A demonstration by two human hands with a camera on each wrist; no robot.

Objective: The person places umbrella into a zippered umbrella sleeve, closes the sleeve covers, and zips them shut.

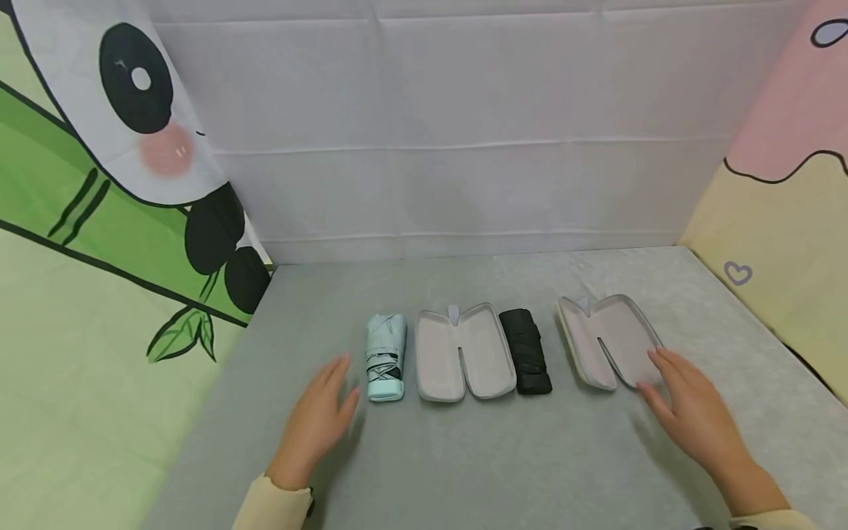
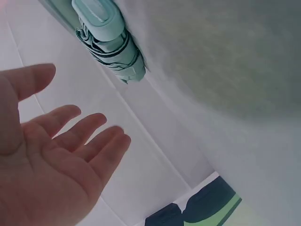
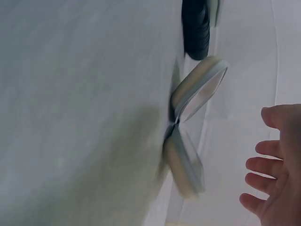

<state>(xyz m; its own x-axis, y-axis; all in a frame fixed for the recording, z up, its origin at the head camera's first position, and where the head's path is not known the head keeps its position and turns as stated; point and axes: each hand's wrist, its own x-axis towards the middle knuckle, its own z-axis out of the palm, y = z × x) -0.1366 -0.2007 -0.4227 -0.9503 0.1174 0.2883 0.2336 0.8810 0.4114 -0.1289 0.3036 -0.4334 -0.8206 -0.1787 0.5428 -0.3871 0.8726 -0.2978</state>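
My left hand (image 1: 316,418) is over the grey table with straight fingers and holds nothing. Nearest to it is a folded light-teal umbrella (image 1: 386,357), which also shows at the top of the left wrist view. An unzipped case (image 1: 440,361) with a pale lining lies spread flat in the middle, a folded black umbrella (image 1: 525,352) against its right side. A second open case (image 1: 623,335) lies farther right. The fingertips of my right hand (image 1: 695,412) overlap its right edge in the head view; in the right wrist view that hand is apart from the case (image 3: 181,165), fingers loosely extended.
The grey table (image 1: 464,471) runs back to a white cloth backdrop (image 1: 464,147). A green panda-print cloth (image 1: 99,331) hangs at the left. Pink and yellow printed cloth (image 1: 782,243) borders the table's right edge.
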